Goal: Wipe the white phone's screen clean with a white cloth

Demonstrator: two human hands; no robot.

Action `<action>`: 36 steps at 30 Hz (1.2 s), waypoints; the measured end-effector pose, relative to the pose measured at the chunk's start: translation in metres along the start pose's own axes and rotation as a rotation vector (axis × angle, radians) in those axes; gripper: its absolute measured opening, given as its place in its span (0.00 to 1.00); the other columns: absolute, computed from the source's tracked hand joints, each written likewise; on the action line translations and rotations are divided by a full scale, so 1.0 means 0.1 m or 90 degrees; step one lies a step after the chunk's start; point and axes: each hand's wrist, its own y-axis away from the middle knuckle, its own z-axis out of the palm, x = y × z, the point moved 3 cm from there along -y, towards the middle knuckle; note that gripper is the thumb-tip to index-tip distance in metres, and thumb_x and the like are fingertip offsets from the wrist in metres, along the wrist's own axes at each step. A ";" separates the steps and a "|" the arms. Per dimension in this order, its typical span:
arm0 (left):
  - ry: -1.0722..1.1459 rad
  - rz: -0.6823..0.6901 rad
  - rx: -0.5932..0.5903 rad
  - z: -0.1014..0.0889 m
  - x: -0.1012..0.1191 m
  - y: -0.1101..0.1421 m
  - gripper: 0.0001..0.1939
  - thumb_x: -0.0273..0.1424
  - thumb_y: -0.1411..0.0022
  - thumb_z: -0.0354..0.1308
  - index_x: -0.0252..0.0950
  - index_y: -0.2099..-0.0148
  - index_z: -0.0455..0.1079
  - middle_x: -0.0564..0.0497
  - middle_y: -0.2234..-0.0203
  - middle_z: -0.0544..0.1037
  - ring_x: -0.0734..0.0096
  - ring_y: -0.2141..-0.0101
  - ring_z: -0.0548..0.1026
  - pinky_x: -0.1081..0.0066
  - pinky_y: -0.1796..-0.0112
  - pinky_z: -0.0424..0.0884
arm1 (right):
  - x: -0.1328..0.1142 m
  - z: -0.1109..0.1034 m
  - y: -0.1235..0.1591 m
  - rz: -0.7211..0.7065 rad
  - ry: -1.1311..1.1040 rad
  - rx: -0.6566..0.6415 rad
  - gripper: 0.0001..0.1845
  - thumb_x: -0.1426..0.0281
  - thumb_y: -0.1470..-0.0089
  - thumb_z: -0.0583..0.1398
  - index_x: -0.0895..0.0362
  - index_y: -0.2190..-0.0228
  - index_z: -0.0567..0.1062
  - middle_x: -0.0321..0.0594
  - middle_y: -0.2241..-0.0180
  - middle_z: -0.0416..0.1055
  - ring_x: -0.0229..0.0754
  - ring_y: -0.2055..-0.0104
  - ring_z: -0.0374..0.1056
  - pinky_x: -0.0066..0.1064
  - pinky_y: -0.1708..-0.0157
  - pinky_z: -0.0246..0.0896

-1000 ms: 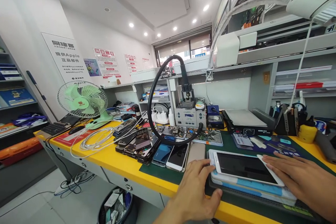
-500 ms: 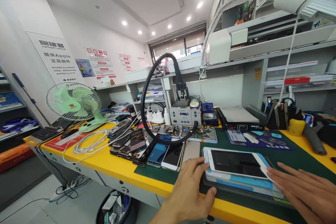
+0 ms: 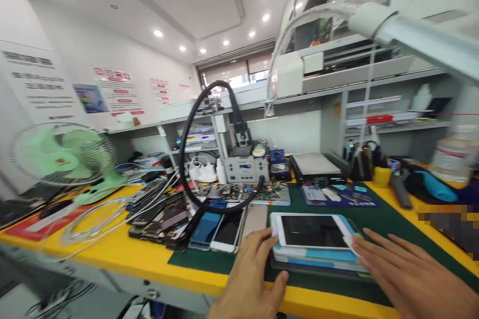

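A white phone (image 3: 312, 231) with a dark screen lies face up on a small stack of blue-edged screens at the front of a green mat (image 3: 389, 227). My left hand (image 3: 251, 274) rests flat on the mat, its fingertips at the phone's left end and its thumb against the stack's front edge. My right hand (image 3: 407, 274) lies flat with spread fingers, fingertips touching the phone's right end. Neither hand grips anything.
A pile of phones (image 3: 175, 219) lies left of the mat on the yellow bench (image 3: 123, 254). Behind stand a hot-air station (image 3: 245, 167) with a looping black hose, a green fan (image 3: 62, 157), a heating plate (image 3: 314, 164), a yellow bottle (image 3: 381, 177) and a lamp arm (image 3: 396, 27) overhead.
The view has swung to the right and blurred. My right hand has slid back off the screen to the phone's right end. My left hand keeps its place.
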 end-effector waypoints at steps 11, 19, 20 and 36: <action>-0.109 0.097 0.063 -0.17 -0.64 0.29 0.26 0.39 0.37 0.58 0.50 0.37 0.64 0.47 0.40 0.70 0.50 0.45 0.73 0.53 0.52 0.78 | -0.87 -0.23 -0.68 0.084 -0.037 -0.186 0.20 0.70 0.37 0.53 0.58 0.48 0.76 0.43 0.47 0.75 0.57 0.44 0.67 0.54 0.40 0.53; -0.077 0.066 0.050 -0.23 -0.42 0.27 0.26 0.39 0.37 0.58 0.47 0.38 0.64 0.45 0.39 0.67 0.50 0.42 0.70 0.53 0.49 0.75 | -1.14 -0.23 -0.98 0.040 -0.068 -0.251 0.22 0.71 0.36 0.50 0.65 0.47 0.75 0.49 0.46 0.73 0.61 0.42 0.65 0.60 0.40 0.53; -0.071 0.063 0.047 -0.22 -0.36 0.26 0.26 0.38 0.38 0.58 0.46 0.38 0.64 0.45 0.39 0.67 0.50 0.41 0.69 0.52 0.48 0.74 | -1.16 -0.22 -1.00 0.033 -0.068 -0.245 0.22 0.70 0.37 0.51 0.65 0.48 0.76 0.49 0.46 0.73 0.61 0.42 0.65 0.60 0.40 0.54; 0.037 -0.007 -0.019 0.11 0.31 -0.19 0.32 0.33 0.44 0.61 0.37 0.37 0.62 0.40 0.39 0.64 0.49 0.39 0.62 0.48 0.38 0.59 | -0.57 0.28 -1.01 0.027 -0.130 -0.088 0.16 0.75 0.46 0.57 0.57 0.60 0.82 0.42 0.57 0.80 0.54 0.51 0.73 0.54 0.45 0.56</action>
